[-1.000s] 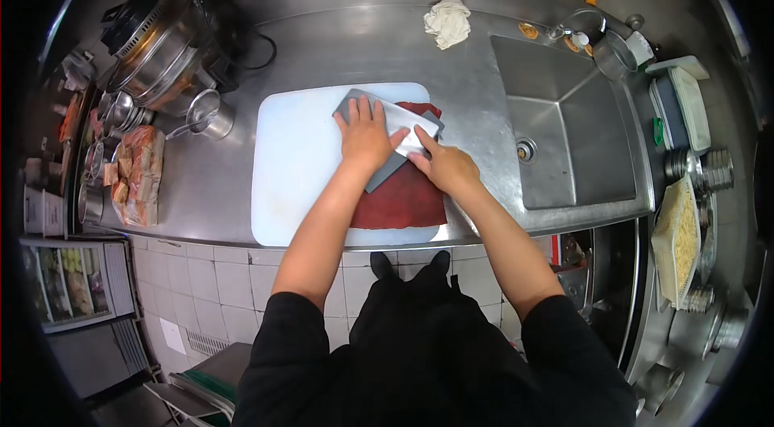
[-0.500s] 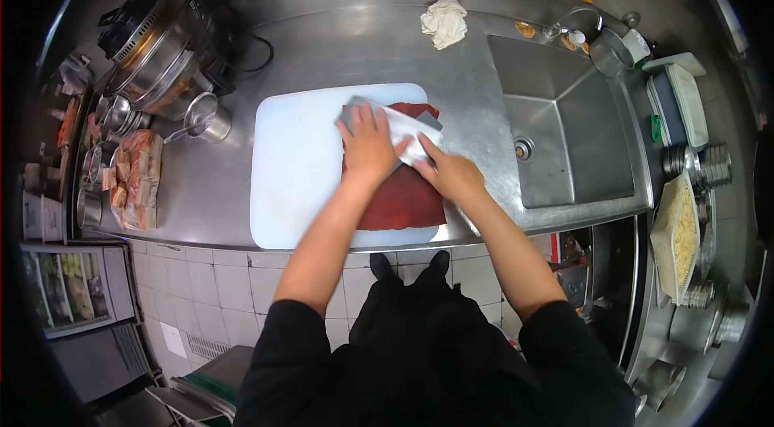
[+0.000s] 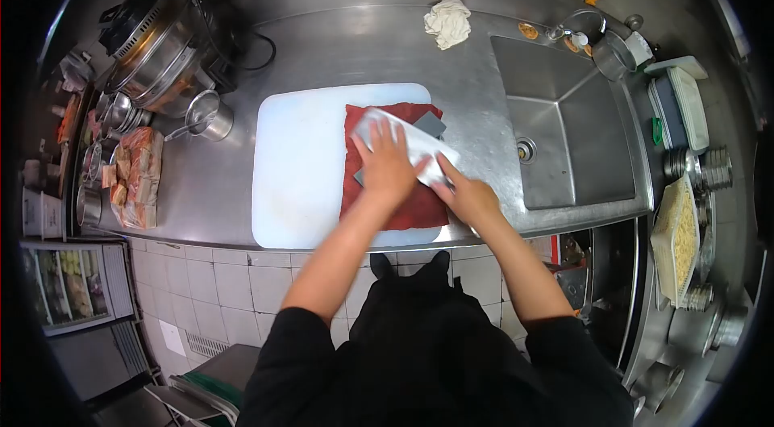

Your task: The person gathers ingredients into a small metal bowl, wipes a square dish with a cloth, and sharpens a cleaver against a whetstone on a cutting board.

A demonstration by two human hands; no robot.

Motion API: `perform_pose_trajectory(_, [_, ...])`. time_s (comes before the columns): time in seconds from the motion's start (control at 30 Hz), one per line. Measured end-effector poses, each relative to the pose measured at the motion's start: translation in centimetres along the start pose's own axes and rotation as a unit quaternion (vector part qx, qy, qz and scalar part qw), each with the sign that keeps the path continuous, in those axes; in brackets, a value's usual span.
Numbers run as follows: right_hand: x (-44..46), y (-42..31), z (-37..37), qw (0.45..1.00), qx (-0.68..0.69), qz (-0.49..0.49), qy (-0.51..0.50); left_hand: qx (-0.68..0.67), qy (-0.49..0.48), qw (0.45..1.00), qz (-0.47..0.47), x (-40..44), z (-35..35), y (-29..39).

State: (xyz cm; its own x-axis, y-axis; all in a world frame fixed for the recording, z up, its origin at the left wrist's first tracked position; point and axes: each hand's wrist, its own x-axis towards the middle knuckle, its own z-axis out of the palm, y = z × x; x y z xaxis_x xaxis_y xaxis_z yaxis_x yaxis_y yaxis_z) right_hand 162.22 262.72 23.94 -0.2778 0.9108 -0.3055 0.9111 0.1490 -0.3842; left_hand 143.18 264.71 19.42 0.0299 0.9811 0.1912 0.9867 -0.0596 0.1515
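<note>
A wide shiny metal blade (image 3: 419, 142), slightly blurred, lies slantwise across a flat grey block (image 3: 430, 125). Beneath the block is a red cloth (image 3: 391, 213), spread over the right part of a white cutting board (image 3: 293, 165). My left hand (image 3: 387, 167) rests on the blade with its fingers spread. At the blade's lower right end, my right hand (image 3: 471, 198) is closed on it, the thumb and index finger near the metal. Any handle is hidden under the right hand.
A sink (image 3: 572, 129) is to the right, with a faucet (image 3: 588, 17) behind it. A crumpled white cloth (image 3: 447, 22) lies at the back. To the left are a metal pot (image 3: 214, 122), wrapped food (image 3: 141, 177) and a large appliance (image 3: 153, 56).
Both hands and the blade have moved right and toward my body across the grey block. More of the block's upper right end shows. The red cloth's upper left part is now uncovered.
</note>
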Motion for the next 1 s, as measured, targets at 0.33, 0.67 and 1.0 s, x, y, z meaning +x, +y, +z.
perform_pose_trajectory(0.33, [6.1,-4.1,-0.1,0.999,-0.023,-0.020,0.034,-0.003,-0.031,0.999,-0.037,4.9,-0.3,-5.3])
perform_pose_trajectory(0.67, [1.5,-1.0,0.2,1.000,0.005,-0.002,-0.010,-0.001,-0.037,0.999,-0.011,1.4,-0.8,-1.1])
perform_pose_trajectory(1.0, [-3.3,1.3,0.1,0.999,0.015,0.028,-0.024,-0.003,-0.068,0.997,0.020,-2.5,-0.7,3.6])
